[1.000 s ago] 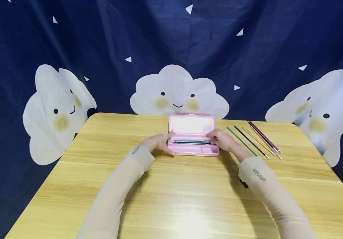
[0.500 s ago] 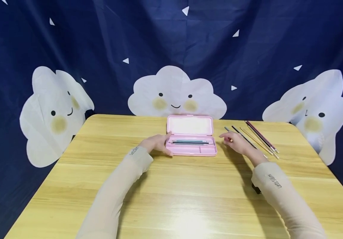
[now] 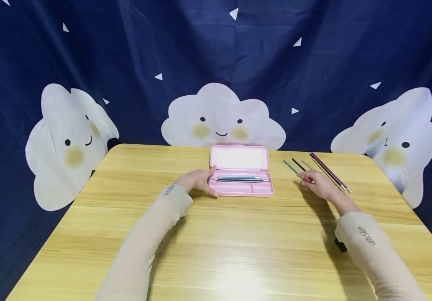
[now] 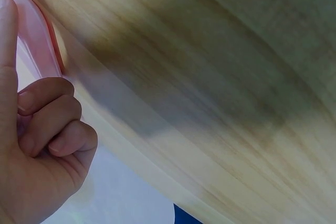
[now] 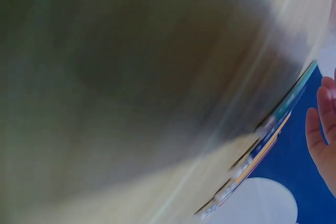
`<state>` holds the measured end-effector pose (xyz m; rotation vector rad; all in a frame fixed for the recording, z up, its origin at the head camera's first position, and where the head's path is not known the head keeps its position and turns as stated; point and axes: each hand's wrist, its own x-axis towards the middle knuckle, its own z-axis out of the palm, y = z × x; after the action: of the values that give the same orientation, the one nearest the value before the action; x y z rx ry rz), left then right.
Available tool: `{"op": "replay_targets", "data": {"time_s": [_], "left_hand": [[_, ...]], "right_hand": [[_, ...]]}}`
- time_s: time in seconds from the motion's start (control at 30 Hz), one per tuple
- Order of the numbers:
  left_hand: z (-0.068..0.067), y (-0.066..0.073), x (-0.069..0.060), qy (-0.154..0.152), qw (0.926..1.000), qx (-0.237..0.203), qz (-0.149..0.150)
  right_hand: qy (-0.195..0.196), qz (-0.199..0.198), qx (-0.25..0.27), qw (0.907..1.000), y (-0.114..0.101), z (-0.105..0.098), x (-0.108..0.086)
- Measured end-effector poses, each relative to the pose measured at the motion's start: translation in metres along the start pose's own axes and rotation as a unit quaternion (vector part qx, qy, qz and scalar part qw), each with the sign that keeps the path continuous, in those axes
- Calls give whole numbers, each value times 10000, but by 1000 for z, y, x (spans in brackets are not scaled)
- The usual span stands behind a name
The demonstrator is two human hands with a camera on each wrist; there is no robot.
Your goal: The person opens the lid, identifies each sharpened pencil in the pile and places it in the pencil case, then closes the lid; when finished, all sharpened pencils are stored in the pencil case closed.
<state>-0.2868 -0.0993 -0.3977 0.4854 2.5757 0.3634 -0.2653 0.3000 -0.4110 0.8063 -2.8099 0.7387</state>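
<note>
An open pink pencil case (image 3: 233,190) lies near the back of the table, with several pencils (image 3: 240,179) in its long compartment. My left hand (image 3: 198,179) holds the case's left end between thumb and forefinger; the left wrist view shows its other fingers curled. To the right of the case my right hand (image 3: 318,184) reaches over loose pencils, fingertips at the teal pencil (image 3: 289,166). In the right wrist view its fingers (image 5: 326,111) look loosely extended beside the pencils. The hand covers the near ends of the black pencil (image 3: 298,164) and a yellow pencil (image 3: 308,164).
Dark red and black pencils (image 3: 328,170) lie to the right of my right hand. The wooden table (image 3: 216,234) ends at the back against a dark blue curtain (image 3: 133,50) with white clouds.
My right hand has come out of the pencil case and moved right to the teal pencil. The pencils in the case are now uncovered. My left hand stays on the case.
</note>
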Motion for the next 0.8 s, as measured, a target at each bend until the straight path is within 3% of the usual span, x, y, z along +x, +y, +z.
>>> {"op": "replay_targets", "data": {"time_s": [0.2,0.3,0.43,0.57,0.8], "left_hand": [[0,0,0,-10,10000,-2,-15],[0,0,0,-15,10000,6,-41],[1,-1,1,-1,10000,-4,-88],[2,-2,2,-14,9998,-36,-178],[2,-1,2,-60,9996,-15,-271]], "right_hand": [[344,-73,453,9984,18,-6,-14],[264,169,472,9984,27,-9,-18],[149,616,160,9979,33,-12,-22],[260,822,-82,9962,35,-17,-24],[316,780,-324,9959,45,-23,-30]]}}
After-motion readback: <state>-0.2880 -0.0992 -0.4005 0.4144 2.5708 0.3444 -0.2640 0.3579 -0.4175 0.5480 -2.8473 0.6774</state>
